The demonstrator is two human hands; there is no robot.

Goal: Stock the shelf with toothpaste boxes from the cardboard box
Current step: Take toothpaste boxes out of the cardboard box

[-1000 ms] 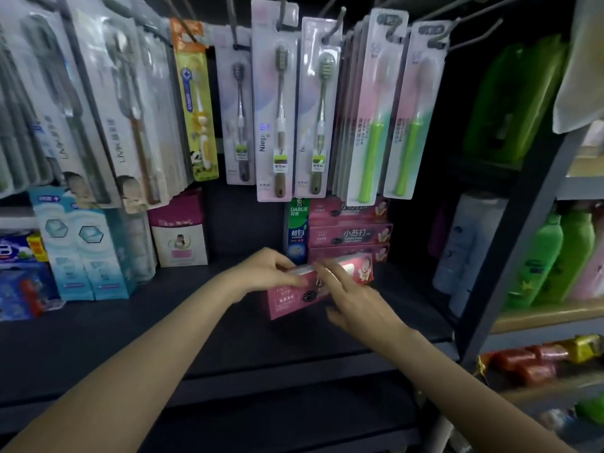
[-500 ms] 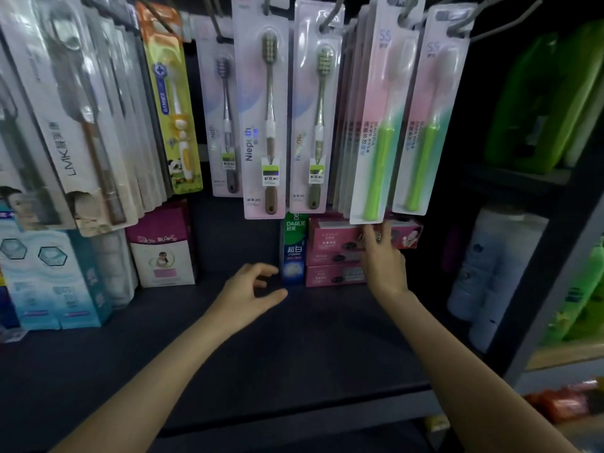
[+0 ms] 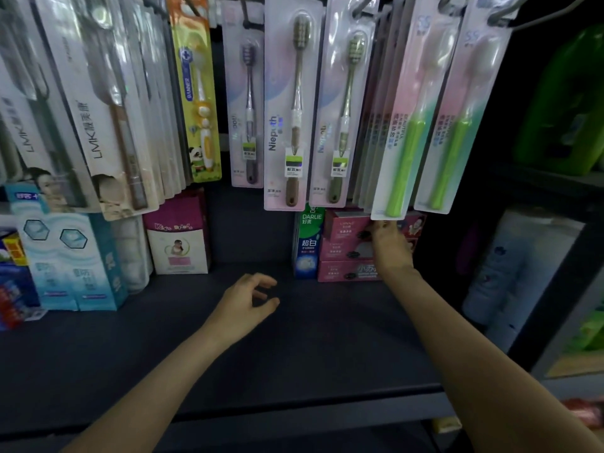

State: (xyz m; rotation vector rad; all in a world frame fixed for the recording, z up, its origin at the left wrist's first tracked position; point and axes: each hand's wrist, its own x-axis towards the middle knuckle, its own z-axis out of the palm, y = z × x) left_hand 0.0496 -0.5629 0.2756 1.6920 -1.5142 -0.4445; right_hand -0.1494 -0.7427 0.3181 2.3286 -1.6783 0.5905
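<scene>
The shelf point(image 3: 327, 338) is a flat, dark, matte board with a rounded front lip. At its back right stands a stack of pink toothpaste boxes point(image 3: 346, 253): three long rectangular cartons of printed cardboard, laid flat one on another, their long faces forward. A taller green-and-blue toothpaste box point(image 3: 306, 243) stands upright, touching the left end of the stack.

The right hand point(image 3: 390, 243) reaches against the front of the stack at the level of the top carton. Its fingers point(image 3: 380, 225) lie on that carton's face; whether they grip it or only press it cannot be told, as hanging packs cover the fingertips. The left hand point(image 3: 245, 305) hovers over the bare middle of the shelf, fingers loosely curled and released, holding nothing.

Above, toothbrush packs point(image 3: 291, 103) in glossy clear plastic on card backing hang from wire hooks in a close row; the two rightmost hold green-handled brushes point(image 3: 405, 158). At the left of the shelf stand pale blue cartons point(image 3: 72, 256) and a small magenta-and-white box point(image 3: 178, 237).

A dark metal upright point(image 3: 549, 305) bounds the bay on the right. Beyond it stand green bottles point(image 3: 562, 103) and white bottles point(image 3: 510, 273). The lighting is dim.
</scene>
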